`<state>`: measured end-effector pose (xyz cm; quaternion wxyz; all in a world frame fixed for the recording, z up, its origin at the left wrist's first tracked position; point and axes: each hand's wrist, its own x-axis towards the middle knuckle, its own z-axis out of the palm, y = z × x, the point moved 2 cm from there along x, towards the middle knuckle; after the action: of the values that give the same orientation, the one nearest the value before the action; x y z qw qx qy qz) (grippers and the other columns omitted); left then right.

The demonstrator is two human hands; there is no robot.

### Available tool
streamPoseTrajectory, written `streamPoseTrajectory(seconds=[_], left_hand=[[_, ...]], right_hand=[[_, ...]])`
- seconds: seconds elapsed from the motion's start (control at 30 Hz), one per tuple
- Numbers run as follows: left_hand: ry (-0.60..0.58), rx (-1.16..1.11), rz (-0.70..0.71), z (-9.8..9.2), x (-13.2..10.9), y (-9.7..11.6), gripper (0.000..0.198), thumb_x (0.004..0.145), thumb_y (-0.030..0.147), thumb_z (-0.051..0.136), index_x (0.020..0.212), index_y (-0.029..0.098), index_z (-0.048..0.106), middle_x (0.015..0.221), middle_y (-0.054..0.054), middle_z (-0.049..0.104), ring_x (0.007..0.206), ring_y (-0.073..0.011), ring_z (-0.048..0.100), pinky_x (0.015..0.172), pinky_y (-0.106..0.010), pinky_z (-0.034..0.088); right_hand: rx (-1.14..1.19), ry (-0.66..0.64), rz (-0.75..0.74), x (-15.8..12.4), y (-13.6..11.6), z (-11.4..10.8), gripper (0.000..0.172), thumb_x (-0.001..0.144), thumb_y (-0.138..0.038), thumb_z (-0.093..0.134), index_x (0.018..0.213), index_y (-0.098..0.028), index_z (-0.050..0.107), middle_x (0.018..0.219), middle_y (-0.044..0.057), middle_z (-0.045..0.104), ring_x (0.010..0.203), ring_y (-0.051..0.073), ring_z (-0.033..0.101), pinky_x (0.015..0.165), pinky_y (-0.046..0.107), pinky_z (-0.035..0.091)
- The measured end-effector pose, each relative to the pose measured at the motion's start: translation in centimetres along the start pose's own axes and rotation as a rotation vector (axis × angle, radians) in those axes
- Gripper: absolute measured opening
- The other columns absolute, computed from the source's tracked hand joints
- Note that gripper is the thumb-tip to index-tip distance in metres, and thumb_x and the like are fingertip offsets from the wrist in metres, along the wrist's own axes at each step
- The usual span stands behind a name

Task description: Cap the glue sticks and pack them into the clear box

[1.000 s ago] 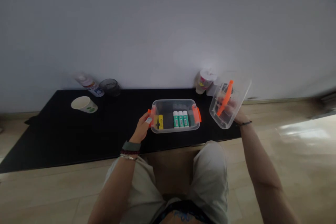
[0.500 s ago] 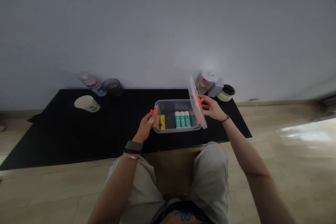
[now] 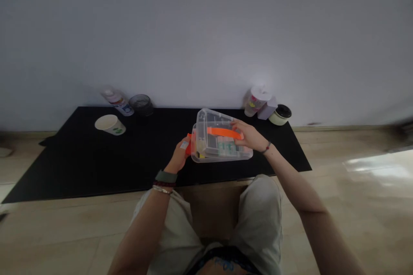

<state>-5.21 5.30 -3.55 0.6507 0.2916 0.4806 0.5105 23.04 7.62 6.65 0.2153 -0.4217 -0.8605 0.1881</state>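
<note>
Clear plastic lid (image 3: 213, 116) sits crooked on the box (image 3: 222, 159), not pressed down yet. Right hand (image 3: 250, 135) curls closed over its orange strip (image 3: 224, 132); left hand (image 3: 178, 157) holds the orange clip (image 3: 188, 144).

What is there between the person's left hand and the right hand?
In the head view, a clear plastic box lies between the left hand and the right hand, with a clear lid and its orange latch over it.
</note>
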Motion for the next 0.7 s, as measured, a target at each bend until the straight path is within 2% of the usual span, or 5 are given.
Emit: streamPoseTrajectory(seconds=[0.17, 0.3, 0.43, 0.57, 0.7], left_hand=[[-0.01, -0.024, -0.035, 0.0, 0.0, 0.0, 0.046, 0.075, 0.062, 0.071, 0.083, 0.017, 0.066, 0.07, 0.0, 0.065, 0.063, -0.0133, 0.06, 0.054, -0.022, 0.047], [-0.039, 0.012, -0.012, -0.1, -0.1, 0.1, 0.051, 0.071, 0.064, 0.074, 0.085, 0.016, 0.066, 0.072, 0.0, 0.064, 0.062, -0.0117, 0.057, 0.053, -0.021, 0.048], [-0.033, 0.078, 0.05, -0.2, -0.1, 0.1, 0.042, 0.064, 0.05, 0.082, 0.078, 0.015, 0.064, 0.073, 0.002, 0.058, 0.062, -0.009, 0.052, 0.052, -0.018, 0.043], [-0.025, 0.129, 0.081, -0.3, -0.1, 0.1, 0.034, 0.063, 0.042, 0.08, 0.072, 0.014, 0.062, 0.07, 0.002, 0.053, 0.061, -0.0085, 0.048, 0.052, -0.018, 0.04], [-0.042, 0.165, 0.107, -0.2, -0.2, 0.3, 0.033, 0.067, 0.041, 0.078, 0.069, 0.015, 0.058, 0.067, 0.004, 0.048, 0.059, -0.0082, 0.043, 0.051, -0.018, 0.036]], right_hand=[[-0.182, -0.172, 0.045, 1.1, -1.3, 1.7, 0.026, 0.079, -0.017, 0.071, 0.103, -0.016, 0.06, 0.118, 0.013, 0.063, 0.108, 0.025, 0.063, 0.094, 0.039, 0.05], [-0.318, -0.243, 0.091, 1.4, -2.1, 2.5, 0.028, 0.083, -0.016, 0.069, 0.108, -0.013, 0.06, 0.119, 0.014, 0.061, 0.105, 0.024, 0.061, 0.09, 0.038, 0.05], [-0.359, -0.237, 0.101, 1.2, -2.5, 2.9, 0.026, 0.087, -0.018, 0.066, 0.112, -0.014, 0.061, 0.121, 0.014, 0.061, 0.105, 0.024, 0.062, 0.094, 0.042, 0.048], [-0.29, -0.203, 0.066, 0.6, -2.2, 3.1, 0.023, 0.092, -0.021, 0.06, 0.114, -0.014, 0.062, 0.124, 0.015, 0.061, 0.109, 0.025, 0.062, 0.099, 0.046, 0.048], [-0.17, -0.035, 0.034, -0.6, -0.6, 3.0, 0.032, 0.096, -0.037, 0.056, 0.117, -0.015, 0.063, 0.128, 0.016, 0.059, 0.125, 0.027, 0.055, 0.106, 0.045, 0.047]])
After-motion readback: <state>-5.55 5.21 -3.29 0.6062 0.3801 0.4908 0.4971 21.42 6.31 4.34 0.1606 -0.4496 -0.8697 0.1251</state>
